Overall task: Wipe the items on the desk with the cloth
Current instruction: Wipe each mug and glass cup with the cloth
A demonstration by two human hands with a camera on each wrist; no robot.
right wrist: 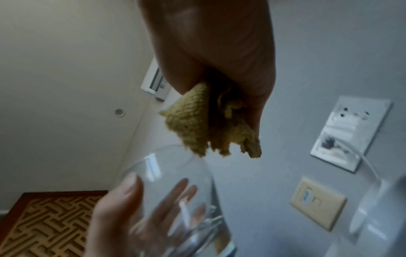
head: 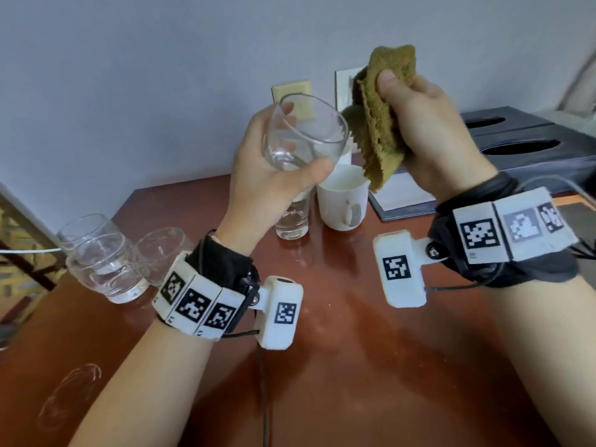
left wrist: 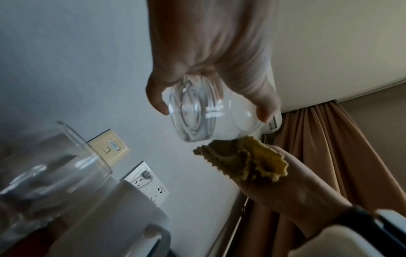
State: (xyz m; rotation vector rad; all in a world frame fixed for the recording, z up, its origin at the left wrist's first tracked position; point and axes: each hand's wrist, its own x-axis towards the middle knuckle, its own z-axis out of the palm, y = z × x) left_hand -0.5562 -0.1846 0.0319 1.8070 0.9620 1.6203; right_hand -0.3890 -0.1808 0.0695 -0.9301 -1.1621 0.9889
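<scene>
My left hand (head: 274, 162) grips a clear round glass (head: 303, 133) above the desk, tilted with its mouth toward the right. In the left wrist view the glass (left wrist: 208, 118) shows its thick base between thumb and fingers. My right hand (head: 429, 130) holds a bunched olive-green cloth (head: 380, 117) just right of the glass rim, thumb pressed on the fabric. The cloth (right wrist: 211, 125) hangs from the fist right above the glass (right wrist: 175, 200) in the right wrist view. Whether cloth and rim touch is unclear.
On the red-brown desk (head: 338, 366) stand a tall glass (head: 292, 217) and a white mug (head: 343, 201) behind my hands, and several round glasses (head: 109, 262) at the left edge. A dark tissue box (head: 529, 143) and a folder (head: 403, 201) lie at the back right.
</scene>
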